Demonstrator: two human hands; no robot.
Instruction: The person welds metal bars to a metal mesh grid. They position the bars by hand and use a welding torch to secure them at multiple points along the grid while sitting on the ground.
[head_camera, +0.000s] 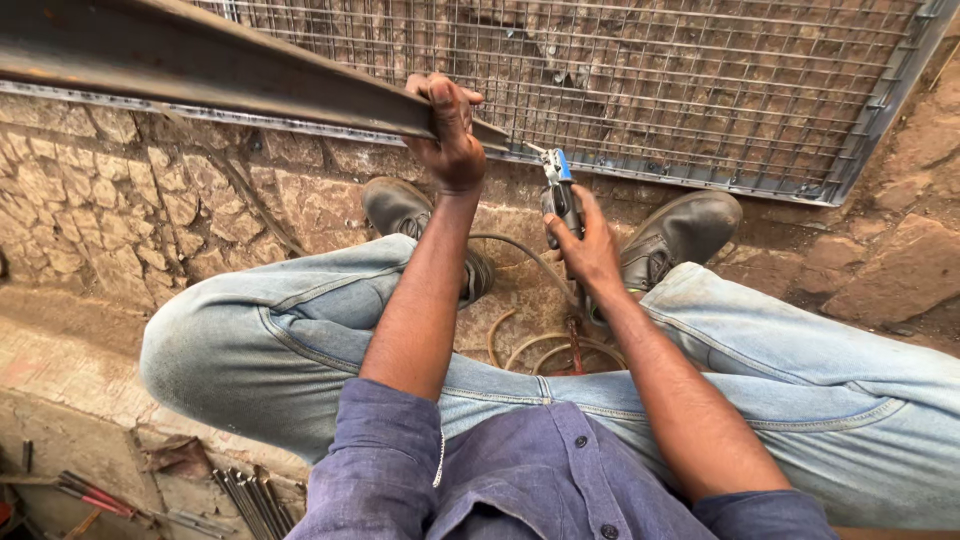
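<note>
left hand (452, 135) clenched around end of steel bar (200, 70) slanting over wire mesh panel (650, 80) | right hand (585, 245) grasping welding holder (560, 195), tip at panel's lower frame edge | cable (520, 255) loops between boots (680, 235) | spare rods (250, 495) on ground, lower left

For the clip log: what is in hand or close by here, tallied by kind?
Metal bars gripped by the left hand: 1
Welding holders in the right hand: 1
Wire mesh panels: 1
Boots: 2
Coiled cables: 1
Total: 6
</note>
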